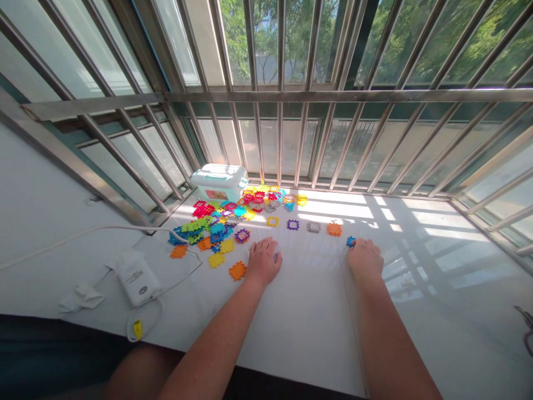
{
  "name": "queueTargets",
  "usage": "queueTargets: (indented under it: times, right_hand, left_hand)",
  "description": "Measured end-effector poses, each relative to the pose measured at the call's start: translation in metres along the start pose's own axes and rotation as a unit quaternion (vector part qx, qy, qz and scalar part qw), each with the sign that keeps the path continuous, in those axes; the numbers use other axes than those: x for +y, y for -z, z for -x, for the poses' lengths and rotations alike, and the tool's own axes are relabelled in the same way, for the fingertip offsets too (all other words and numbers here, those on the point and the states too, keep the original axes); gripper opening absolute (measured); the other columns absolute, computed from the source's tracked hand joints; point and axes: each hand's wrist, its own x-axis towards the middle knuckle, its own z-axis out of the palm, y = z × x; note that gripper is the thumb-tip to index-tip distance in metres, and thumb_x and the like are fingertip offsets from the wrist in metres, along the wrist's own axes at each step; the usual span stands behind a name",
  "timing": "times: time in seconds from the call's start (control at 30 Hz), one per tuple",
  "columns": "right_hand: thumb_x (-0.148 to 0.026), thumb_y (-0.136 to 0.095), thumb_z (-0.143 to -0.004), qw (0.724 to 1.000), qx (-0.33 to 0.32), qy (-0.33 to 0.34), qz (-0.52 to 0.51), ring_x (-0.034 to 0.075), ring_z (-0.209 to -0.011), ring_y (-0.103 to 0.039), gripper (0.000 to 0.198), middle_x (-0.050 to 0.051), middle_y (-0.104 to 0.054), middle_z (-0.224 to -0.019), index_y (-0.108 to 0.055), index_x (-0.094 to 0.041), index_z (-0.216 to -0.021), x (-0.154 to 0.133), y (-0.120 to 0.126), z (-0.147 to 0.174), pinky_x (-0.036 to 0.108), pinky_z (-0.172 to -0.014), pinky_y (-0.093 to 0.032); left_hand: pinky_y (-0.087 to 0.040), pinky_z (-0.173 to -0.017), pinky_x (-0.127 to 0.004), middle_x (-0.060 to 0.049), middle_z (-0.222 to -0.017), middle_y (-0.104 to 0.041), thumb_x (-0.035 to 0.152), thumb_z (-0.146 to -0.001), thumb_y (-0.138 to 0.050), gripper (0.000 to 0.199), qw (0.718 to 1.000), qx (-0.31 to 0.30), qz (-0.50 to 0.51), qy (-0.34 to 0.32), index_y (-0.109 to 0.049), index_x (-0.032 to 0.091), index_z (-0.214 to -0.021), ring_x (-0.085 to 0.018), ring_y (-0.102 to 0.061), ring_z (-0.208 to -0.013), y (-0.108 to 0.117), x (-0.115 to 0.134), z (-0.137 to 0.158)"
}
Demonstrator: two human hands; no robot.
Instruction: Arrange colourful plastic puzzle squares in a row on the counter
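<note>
Step in hand, in my judgement: setting the blue tile [350, 241] at the right end of a spaced row. The row reads, from the left, yellow tile [272, 221], purple tile [292, 224], grey tile [313, 226] and orange tile [334, 229], none touching its neighbour; the blue one lies on the counter [308, 316], slightly nearer me.

The fingers of my right hand [366, 259] are bent narrow over the blue tile's edge; whether they pinch it or merely press it, I cannot tell. The fingers of my left hand [263, 262] are loosely curled, thumb apart, between the row and the heap [216, 229]; my palm is hidden, so I cannot confirm whether anything lies beneath it. The next move, I judge, calls for squaring the blue tile and lifting off without nudging the orange one.

Surface: white, glossy, crossed by a thin seam and striped with sunlight towards the back. A lidded box [220, 180] stands behind the heap. To my left lie a white device [138, 279] and its cable [104, 226].

Room: bright window corner, metal bars [280, 144] on the visible window sides, trees [266, 39] outside.
</note>
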Motion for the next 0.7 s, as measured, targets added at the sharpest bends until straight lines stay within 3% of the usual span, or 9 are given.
queueTargets:
  times: [0.2, 0.33, 0.43, 0.53, 0.7]
  right_hand:
    - [-0.025, -0.039, -0.104, 0.999, 0.028, 0.005, -0.026, 0.038, -0.132, -0.054, 0.051, 0.019, -0.057, -0.149, -0.065, -0.022, -0.147, 0.002, -0.007, -0.005, 0.055, -0.102, -0.051]
    - [-0.025, -0.044, -0.102, 0.998, 0.044, 0.000, -0.034, 0.037, -0.134, -0.053, 0.053, 0.019, -0.055, -0.154, -0.062, -0.023, -0.151, -0.001, -0.011, -0.006, 0.055, -0.104, -0.051]
    - [-0.026, -0.043, -0.102, 0.996, 0.069, 0.032, -0.050, 0.036, -0.135, -0.053, 0.052, 0.016, -0.056, -0.155, -0.060, -0.025, -0.152, -0.008, -0.013, -0.005, 0.055, -0.105, -0.051]
    - [-0.031, -0.046, -0.103, 0.994, 0.053, 0.084, -0.046, 0.034, -0.138, -0.051, 0.051, 0.013, -0.055, -0.158, -0.061, -0.028, -0.152, -0.016, -0.016, -0.005, 0.054, -0.108, -0.049]
    - [-0.032, -0.047, -0.102, 0.990, 0.051, 0.126, -0.032, 0.030, -0.147, -0.045, 0.050, 0.009, -0.055, -0.161, -0.064, -0.031, -0.148, -0.023, -0.024, -0.004, 0.054, -0.119, -0.038]
  left_hand:
    - [-0.030, -0.131, -0.052, -0.008, -0.156, -0.062, 0.031, -0.101, -0.059, 0.034, 1.000, 0.001, 0.000, 0.001, -0.064, 0.027, -0.135, -0.027, -0.053, -0.148, 0.001, 0.001, 0.001]
    - [-0.030, -0.131, -0.051, -0.008, -0.156, -0.062, 0.031, -0.101, -0.059, 0.034, 1.000, 0.003, -0.001, -0.002, -0.064, 0.026, -0.134, -0.026, -0.053, -0.147, 0.002, 0.001, 0.000]
    - [-0.030, -0.131, -0.052, -0.009, -0.156, -0.062, 0.031, -0.101, -0.059, 0.034, 1.000, -0.001, -0.002, 0.000, -0.065, 0.027, -0.134, -0.027, -0.053, -0.147, 0.003, 0.001, 0.000]
    - [-0.030, -0.131, -0.052, -0.009, -0.157, -0.062, 0.031, -0.101, -0.059, 0.035, 1.000, -0.005, -0.005, 0.002, -0.065, 0.027, -0.135, -0.028, -0.053, -0.148, 0.003, 0.002, 0.000]
    - [-0.030, -0.132, -0.051, -0.009, -0.157, -0.061, 0.032, -0.101, -0.058, 0.035, 1.000, -0.004, -0.004, 0.002, -0.065, 0.027, -0.135, -0.027, -0.052, -0.148, 0.002, 0.001, 0.000]
